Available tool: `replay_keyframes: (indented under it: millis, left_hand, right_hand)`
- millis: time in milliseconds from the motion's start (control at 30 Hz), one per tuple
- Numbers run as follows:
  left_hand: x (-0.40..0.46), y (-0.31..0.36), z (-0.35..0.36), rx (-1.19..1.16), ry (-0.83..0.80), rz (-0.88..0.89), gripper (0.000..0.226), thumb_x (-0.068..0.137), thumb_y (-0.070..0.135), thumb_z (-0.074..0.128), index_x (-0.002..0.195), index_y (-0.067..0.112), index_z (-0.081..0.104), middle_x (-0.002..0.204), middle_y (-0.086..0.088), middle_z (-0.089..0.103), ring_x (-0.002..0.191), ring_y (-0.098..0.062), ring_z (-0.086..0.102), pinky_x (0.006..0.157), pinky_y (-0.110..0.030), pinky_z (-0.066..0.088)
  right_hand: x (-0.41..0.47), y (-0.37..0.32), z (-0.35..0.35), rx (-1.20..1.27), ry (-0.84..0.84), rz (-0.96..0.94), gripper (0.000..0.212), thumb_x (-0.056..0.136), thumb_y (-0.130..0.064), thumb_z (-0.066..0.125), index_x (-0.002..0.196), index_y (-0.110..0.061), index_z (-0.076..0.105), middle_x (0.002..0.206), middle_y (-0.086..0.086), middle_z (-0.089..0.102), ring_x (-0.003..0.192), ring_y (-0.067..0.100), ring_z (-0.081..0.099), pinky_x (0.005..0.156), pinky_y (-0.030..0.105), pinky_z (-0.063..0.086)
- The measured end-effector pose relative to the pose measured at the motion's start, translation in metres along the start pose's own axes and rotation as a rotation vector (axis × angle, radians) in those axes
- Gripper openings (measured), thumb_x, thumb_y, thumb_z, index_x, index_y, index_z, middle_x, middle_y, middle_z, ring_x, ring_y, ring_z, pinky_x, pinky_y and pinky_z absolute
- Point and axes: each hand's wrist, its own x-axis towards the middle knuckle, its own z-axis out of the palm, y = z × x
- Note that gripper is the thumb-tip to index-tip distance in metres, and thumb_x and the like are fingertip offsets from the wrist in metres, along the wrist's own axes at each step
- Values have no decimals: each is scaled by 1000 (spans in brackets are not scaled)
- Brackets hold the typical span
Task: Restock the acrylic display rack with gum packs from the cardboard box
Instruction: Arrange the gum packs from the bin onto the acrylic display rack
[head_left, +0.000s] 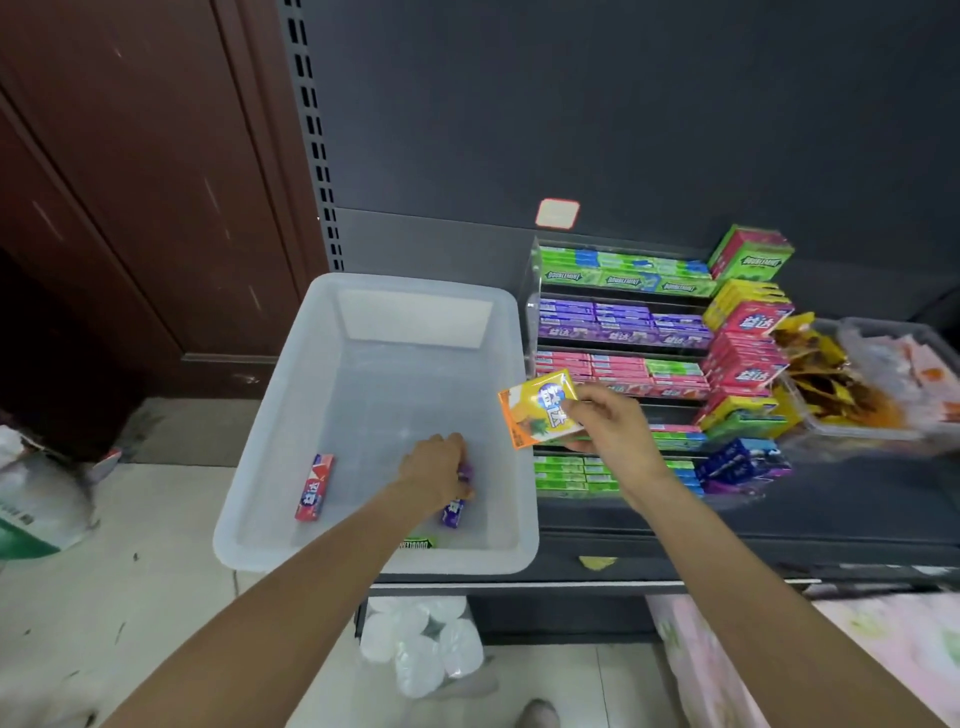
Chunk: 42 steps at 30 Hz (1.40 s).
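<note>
Yellow-orange pack, purple pack, red-blue pack, translucent white bin

This is a small shop, by the look of it: dark metal shelving with a slotted upright, the retail kind. On the shelf, a tiered clear rack packed with rows of gum packs, more cartons stacked beside it, a tub of snack sachets, and a small tag on the back panel.
</note>
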Motion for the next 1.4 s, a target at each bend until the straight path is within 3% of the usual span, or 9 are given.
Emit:
replay_keyframes:
  millis: [133, 233, 433, 533, 767, 967, 1033, 1200, 1400]
  left_hand:
    - [2, 1, -6, -83, 82, -20, 25, 84, 11, 58, 107, 7, 51, 108, -15, 51, 102, -35, 54, 80, -38, 46]
    - [3, 11, -16, -312, 292, 11, 15, 82, 6, 57, 97, 9, 55, 95, -20, 58, 83, -35, 60, 68, -36, 51]
    - [-12, 84, -63, -580, 573, 230, 28, 80, 5, 64, 107, 11, 56, 93, -8, 57, 71, -16, 55, 64, -20, 43]
    - [-12, 130, -69, -578, 554, 319, 32, 81, 6, 67, 110, 14, 55, 96, -4, 56, 76, -12, 54, 61, -6, 39]
    - [4, 209, -51, -576, 499, 348, 32, 82, 4, 66, 111, 12, 55, 89, 1, 53, 67, 0, 50, 59, -5, 40]
    - [17, 249, -35, -543, 480, 325, 33, 83, 8, 66, 114, 12, 54, 97, -6, 57, 76, -13, 54, 66, -18, 44]
    - [20, 257, -32, -531, 489, 314, 33, 83, 10, 66, 114, 13, 54, 97, -5, 56, 77, -13, 53, 62, -11, 40]
    - [22, 268, -29, -528, 512, 287, 33, 84, 9, 66, 114, 13, 54, 92, -2, 54, 76, -11, 53, 56, -5, 39]
    - [20, 270, -25, -553, 500, 274, 34, 84, 8, 66, 115, 13, 54, 95, -3, 55, 80, -14, 56, 62, -12, 42]
  right_hand:
    - [0, 4, -4, 50, -19, 16, 11, 93, -8, 54, 99, -5, 63, 88, 1, 67, 82, 13, 65, 72, 23, 57]
    - [-1, 4, -17, 80, 14, -34, 11, 92, -7, 56, 99, -4, 64, 84, 0, 68, 75, 9, 66, 66, 20, 57]
    - [6, 8, -81, 83, 222, -126, 7, 90, -9, 60, 92, -15, 62, 79, -5, 67, 71, 9, 62, 64, 20, 55]
    - [12, 12, -122, 23, 245, -151, 9, 89, -9, 62, 95, -16, 63, 83, -4, 68, 78, 16, 65, 66, 27, 57]
    - [31, 17, -211, -291, 232, -310, 16, 87, -8, 64, 99, -18, 63, 85, -8, 64, 81, 12, 59, 80, 38, 52]
    - [53, 29, -255, -545, 149, -399, 26, 89, -12, 61, 115, -8, 65, 102, -4, 61, 93, 10, 56, 76, 13, 37]
    - [60, 33, -260, -621, 115, -429, 26, 89, -11, 61, 114, -8, 65, 104, -3, 62, 94, 11, 56, 74, 9, 34]
    - [70, 48, -262, -770, -11, -489, 27, 87, -12, 64, 113, -13, 67, 111, 6, 65, 100, 19, 61, 87, 29, 49]
    - [67, 63, -257, -945, -59, -439, 33, 92, -19, 58, 125, -20, 58, 125, 0, 56, 107, 15, 57, 89, 31, 51]
